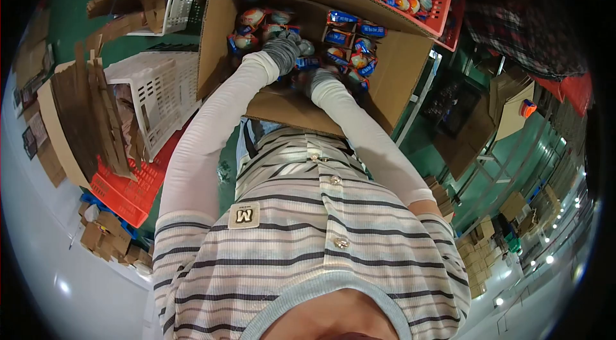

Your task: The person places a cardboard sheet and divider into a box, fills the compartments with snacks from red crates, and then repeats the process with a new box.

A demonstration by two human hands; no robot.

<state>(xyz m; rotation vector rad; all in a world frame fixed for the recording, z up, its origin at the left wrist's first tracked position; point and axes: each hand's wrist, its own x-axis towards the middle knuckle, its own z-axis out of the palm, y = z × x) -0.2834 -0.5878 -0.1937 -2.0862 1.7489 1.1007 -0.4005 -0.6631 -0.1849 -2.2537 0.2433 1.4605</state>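
Note:
A big open cardboard box (398, 64) stands in front of me, partly filled with blue and orange packets (340, 19). Both my arms, in white sleeves and grey gloves, reach into it. My left hand (282, 50) is deep in the box with its fingers curled down over a blue-edged packet (305, 63). My right hand (317, 78) sits just to the right of it, low among the packets and half hidden by the box's near flap. Its fingers do not show.
Red crates (443, 13) of the same packets stand behind the box. On my left are a white plastic basket (160, 90), a red crate (128, 189) and a carton of brown cardboard dividers (90, 115). A metal frame (487, 167) and stacked cartons stand at the right.

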